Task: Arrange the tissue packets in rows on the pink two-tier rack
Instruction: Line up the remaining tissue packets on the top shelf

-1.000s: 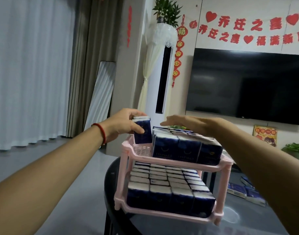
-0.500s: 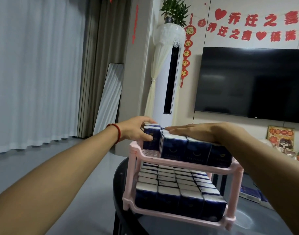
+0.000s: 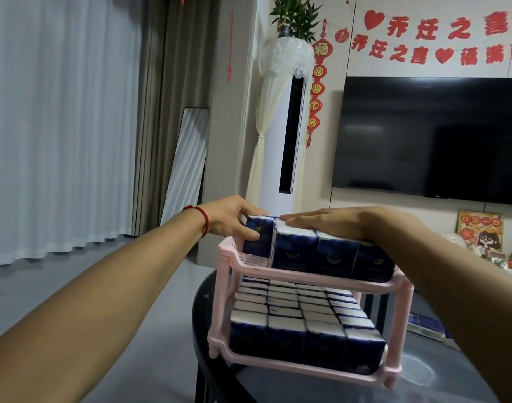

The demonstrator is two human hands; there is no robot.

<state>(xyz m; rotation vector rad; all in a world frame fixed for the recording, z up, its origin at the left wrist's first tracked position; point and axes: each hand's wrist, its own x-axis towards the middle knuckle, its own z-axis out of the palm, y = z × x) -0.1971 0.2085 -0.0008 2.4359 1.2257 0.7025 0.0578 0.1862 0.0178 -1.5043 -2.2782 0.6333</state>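
Both arms reach forward. Left hand (image 3: 230,218) curled, thumb and fingers pinching what sits between them; right hand (image 3: 329,222) lies flat, palm down, fingers straight, tips pointing toward the left fingers.

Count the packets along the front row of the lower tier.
4. They stand side by side behind the front rail of the rack: at left, centre-left, centre-right, right. More rows sit behind.

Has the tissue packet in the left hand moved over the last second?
Yes. The packet has come down and rightward against the pink rack, now touching the top row.
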